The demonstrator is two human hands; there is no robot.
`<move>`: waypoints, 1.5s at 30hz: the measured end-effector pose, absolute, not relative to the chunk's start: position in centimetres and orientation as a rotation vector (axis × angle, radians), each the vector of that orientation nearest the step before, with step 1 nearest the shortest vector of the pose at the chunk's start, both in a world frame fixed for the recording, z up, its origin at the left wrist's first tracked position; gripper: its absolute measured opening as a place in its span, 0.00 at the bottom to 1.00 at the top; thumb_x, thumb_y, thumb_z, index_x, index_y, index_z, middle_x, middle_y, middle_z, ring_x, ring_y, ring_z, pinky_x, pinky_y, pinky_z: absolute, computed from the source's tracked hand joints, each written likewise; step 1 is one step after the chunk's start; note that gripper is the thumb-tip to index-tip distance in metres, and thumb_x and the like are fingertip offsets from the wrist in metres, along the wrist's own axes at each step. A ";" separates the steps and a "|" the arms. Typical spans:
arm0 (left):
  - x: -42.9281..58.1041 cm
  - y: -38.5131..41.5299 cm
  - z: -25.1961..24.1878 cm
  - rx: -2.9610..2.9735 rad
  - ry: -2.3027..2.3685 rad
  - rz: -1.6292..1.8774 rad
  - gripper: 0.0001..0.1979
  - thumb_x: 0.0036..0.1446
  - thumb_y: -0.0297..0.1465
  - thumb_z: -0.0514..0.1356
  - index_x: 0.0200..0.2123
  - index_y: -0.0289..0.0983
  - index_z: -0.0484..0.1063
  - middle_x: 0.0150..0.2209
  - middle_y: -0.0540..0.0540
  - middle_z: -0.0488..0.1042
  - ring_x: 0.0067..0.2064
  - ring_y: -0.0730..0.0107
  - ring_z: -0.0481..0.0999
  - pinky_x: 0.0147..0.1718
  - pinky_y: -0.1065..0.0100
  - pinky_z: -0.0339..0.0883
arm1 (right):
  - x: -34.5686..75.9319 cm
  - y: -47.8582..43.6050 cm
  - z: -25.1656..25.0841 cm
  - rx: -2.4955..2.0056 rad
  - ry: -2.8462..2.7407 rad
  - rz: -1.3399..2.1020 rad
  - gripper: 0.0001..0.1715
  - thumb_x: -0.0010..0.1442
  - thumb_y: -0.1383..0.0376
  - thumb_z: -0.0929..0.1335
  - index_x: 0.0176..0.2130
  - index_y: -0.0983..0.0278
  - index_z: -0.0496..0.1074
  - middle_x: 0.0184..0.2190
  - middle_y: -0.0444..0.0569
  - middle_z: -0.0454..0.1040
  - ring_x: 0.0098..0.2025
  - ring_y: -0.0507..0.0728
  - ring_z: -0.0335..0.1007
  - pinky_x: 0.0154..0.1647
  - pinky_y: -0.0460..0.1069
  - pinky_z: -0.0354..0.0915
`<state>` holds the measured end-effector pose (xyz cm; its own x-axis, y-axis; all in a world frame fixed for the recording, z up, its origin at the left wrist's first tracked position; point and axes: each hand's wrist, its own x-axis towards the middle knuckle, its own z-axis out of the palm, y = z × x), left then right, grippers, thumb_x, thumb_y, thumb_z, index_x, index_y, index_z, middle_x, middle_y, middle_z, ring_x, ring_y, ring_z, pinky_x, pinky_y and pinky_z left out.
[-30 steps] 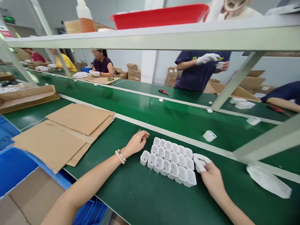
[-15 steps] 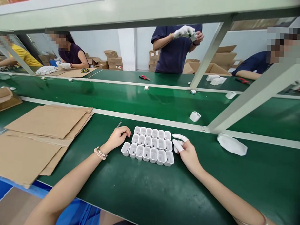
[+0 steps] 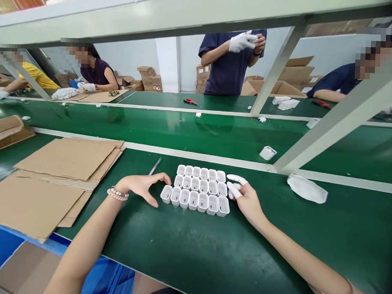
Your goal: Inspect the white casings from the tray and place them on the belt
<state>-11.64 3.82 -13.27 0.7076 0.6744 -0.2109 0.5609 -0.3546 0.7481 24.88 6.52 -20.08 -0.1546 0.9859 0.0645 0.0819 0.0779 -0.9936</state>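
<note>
We see three rows of white cups [image 3: 193, 199] standing upright toward the desk's [image 3: 192, 250] far edge; each front row hides the lower walls behind it, and the small dark marks inside are hard to make out. Beside the leftmost cup [image 3: 166, 195], our left hand [image 3: 140, 186] arches with thumb and forefinger spread wide, the rest tucked out of sight; we cannot tell whether it touches. That hand covers the lower end of the tweezers [image 3: 155, 165]. Opposite, our right hand [image 3: 247, 201] reaches inward, its white-covered fingers [image 3: 237, 179] extended, slightly parted; contact is unclear. Cardboard sheets [image 3: 49, 197] overhang the near edge at left.
</note>
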 end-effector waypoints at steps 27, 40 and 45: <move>-11.1 5.5 -16.9 2.173 1.561 0.748 0.20 0.47 0.32 0.63 0.43 0.40 0.60 0.55 0.41 0.66 0.56 0.53 0.67 0.55 0.53 0.60 | 24.9 6.6 -20.4 -1.140 -1.421 1.239 0.31 0.54 0.50 0.71 0.50 0.65 0.66 0.18 0.37 0.63 0.23 0.51 0.58 0.27 0.48 0.56; -11.1 5.6 -16.8 2.197 1.601 0.838 0.20 0.48 0.31 0.63 0.44 0.40 0.59 0.55 0.39 0.66 0.58 0.53 0.66 0.57 0.50 0.57 | 24.8 6.6 -20.3 -1.153 -1.437 1.232 0.31 0.55 0.50 0.71 0.51 0.65 0.66 0.19 0.38 0.64 0.24 0.52 0.58 0.27 0.48 0.56; -11.2 5.7 -16.9 2.264 1.628 0.609 0.18 0.45 0.33 0.64 0.39 0.40 0.62 0.53 0.39 0.67 0.58 0.48 0.65 0.57 0.47 0.54 | 24.9 6.6 -20.5 -1.152 -1.443 1.230 0.30 0.55 0.50 0.70 0.50 0.65 0.66 0.18 0.38 0.63 0.23 0.51 0.57 0.26 0.48 0.56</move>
<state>-11.16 5.70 -16.88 0.2736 0.9468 0.1696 0.8259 -0.3216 0.4632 24.87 6.60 -20.46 -0.1711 0.9836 0.0572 0.0993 0.0750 -0.9922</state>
